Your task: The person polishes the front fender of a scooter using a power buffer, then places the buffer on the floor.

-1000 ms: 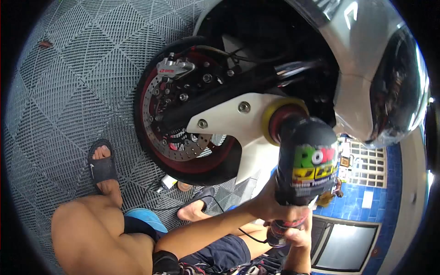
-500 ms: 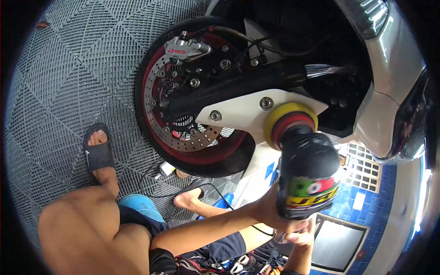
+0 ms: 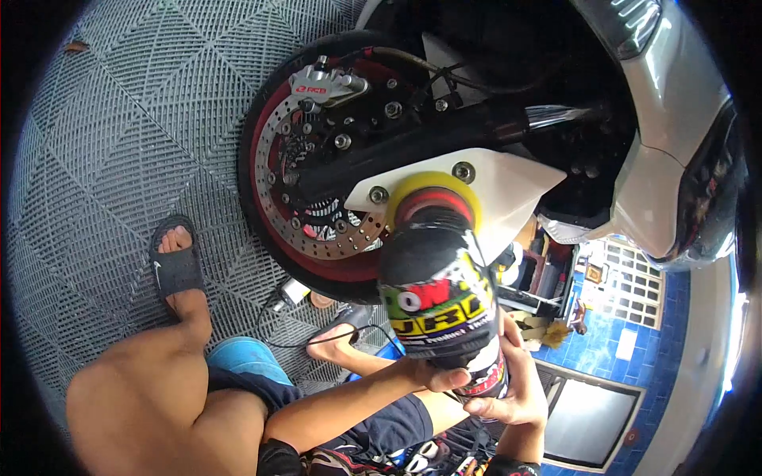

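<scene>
Gripping the black polisher [image 3: 436,285] from both sides, we had its yellow foam pad [image 3: 435,179] up against the white fork cover [image 3: 508,178] of a motorcycle, its rim close by two silver bolts, the upper bolt [image 3: 463,172] and the lower bolt [image 3: 379,195]. The pad's working face was hidden, so we could not tell how flat it sat. Our left hand [image 3: 429,375] was wrapped round the handle, thumb showing, while our right hand [image 3: 520,385] closed on it from the opposite side, its fingers reaching along the body. Bright lettering covered the housing. Beside the pad we saw the perforated brake disc [image 3: 325,246] and, farther along the wheel, the silver RCB caliper [image 3: 329,86]; the black fork leg [image 3: 413,135] ran past the cover. Near the tyre, on the grey grid flooring [image 3: 143,143], was a small white bottle [image 3: 295,291], with a black cable [image 3: 369,327] running from near it towards our left forearm. Our left foot, in a black sandal [image 3: 178,271], was on the flooring too.
</scene>
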`<state>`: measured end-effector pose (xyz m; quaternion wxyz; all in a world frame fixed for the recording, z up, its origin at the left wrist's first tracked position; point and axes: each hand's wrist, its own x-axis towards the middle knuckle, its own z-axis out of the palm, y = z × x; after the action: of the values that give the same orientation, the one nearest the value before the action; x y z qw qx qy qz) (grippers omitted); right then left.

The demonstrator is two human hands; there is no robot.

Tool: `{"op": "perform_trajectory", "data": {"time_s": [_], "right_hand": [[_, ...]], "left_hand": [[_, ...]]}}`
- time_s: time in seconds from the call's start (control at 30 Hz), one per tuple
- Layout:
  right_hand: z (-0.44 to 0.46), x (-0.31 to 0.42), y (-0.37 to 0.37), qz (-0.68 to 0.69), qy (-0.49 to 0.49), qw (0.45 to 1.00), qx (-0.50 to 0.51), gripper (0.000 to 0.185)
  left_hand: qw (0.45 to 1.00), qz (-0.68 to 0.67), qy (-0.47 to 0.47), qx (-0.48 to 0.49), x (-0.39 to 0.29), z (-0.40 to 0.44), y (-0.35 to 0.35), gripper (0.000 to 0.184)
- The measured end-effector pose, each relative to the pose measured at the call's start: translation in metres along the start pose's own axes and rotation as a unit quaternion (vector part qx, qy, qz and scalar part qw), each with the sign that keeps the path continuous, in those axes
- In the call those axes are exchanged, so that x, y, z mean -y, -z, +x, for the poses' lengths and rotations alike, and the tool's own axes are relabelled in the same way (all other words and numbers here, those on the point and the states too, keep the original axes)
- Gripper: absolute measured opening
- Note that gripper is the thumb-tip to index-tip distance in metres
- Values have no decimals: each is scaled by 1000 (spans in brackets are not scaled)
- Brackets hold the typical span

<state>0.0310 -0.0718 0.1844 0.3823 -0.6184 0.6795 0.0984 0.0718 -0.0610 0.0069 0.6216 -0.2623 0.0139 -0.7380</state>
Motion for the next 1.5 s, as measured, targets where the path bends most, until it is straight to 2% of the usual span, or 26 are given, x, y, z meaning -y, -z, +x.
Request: {"op": "perform_trajectory", "data": {"time_s": [0.03,0.13,0.2,0.27,0.37,0.43,0.47,0.53,0.67,0.7,0.93,1.13,1.23,1.37,1.47,1.5], "right_hand": [[4,4,-2,37,-16,999,5,102],[13,7,-6,104,-39,993,32,99],[22,12,-10,152,-60,986,41,97],[29,7,-20,142,23,990,-5,94],[34,0,-20,146,48,988,3,91],[28,0,-17,171,18,985,15,90],[25,1,-11,128,12,991,28,89],[13,-5,-6,139,-39,989,45,86],[-12,-18,3,58,-16,998,3,81],[-19,-10,6,72,-48,996,-3,79],[-52,7,24,74,-143,987,28,77],[-43,20,15,58,-123,991,-4,80],[-39,13,14,56,-100,993,-8,81],[-32,0,6,58,-68,995,-32,81],[-28,-19,-10,109,-30,991,-74,80],[-23,-14,-10,86,-29,994,-67,81]], "left_hand": [[997,-43,21,-58,-4,0,-9,69],[999,-1,-13,-47,-22,12,-3,69],[998,24,7,-55,-36,16,1,69],[995,52,2,-90,-45,17,-3,69],[991,98,-25,-83,-46,18,1,70],[993,94,-28,-59,-42,16,3,70],[995,71,-2,-64,-36,13,2,69],[998,23,7,-63,-21,8,-2,69],[998,53,4,-26,13,-3,-3,69],[998,41,-10,-47,25,-3,-8,79],[997,-38,21,-56,48,-14,-32,78],[999,-33,38,12,22,0,-21,75],[999,-4,28,-16,20,1,-22,68],[998,36,21,-48,25,-4,-21,69],[997,56,22,-42,20,-7,-11,70],[998,53,22,-39,18,-7,-8,70]]}}
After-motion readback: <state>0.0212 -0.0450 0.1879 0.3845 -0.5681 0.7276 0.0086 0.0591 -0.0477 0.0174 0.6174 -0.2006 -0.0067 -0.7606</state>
